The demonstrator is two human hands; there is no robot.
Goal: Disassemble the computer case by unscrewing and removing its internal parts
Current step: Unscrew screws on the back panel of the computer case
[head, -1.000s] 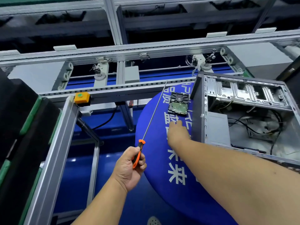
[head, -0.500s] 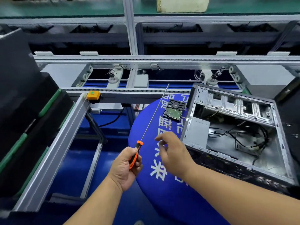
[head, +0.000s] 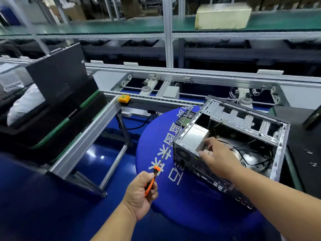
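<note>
A round counter [head: 182, 202] draped in a blue cloth printed with white characters fills the lower middle of the frame. On its right half lies the computer case [head: 243, 129], side panel off and open upward, a silver power supply [head: 192, 136] in its near-left corner and black cables [head: 251, 150] strewn over its floor. The right hand [head: 215, 157] reaches in from the lower right, its grip with fingers curled on the near edge of the power supply. The left hand [head: 140, 193], low at centre, has its grip clamped on the orange-and-black handle of a long-shafted screwdriver [head: 152, 178], whose thin shaft runs up and to the right past the case's left corner. Just beyond that corner, at the counter's far edge, a hard drive [head: 184, 120] lies partly hidden behind the case.

Behind the counter an aluminium conveyor frame [head: 173, 79] crosses the picture, carrying an orange box with a green button [head: 123, 98]. Higher up, a green belt holds a pale cardboard box [head: 222, 16] at the upper right. Black bins with green edges [head: 52, 119] are stacked at left. The floor [head: 97, 153] is glossy blue. A few small screws [head: 309, 152] lie on a dark surface at the far right.
</note>
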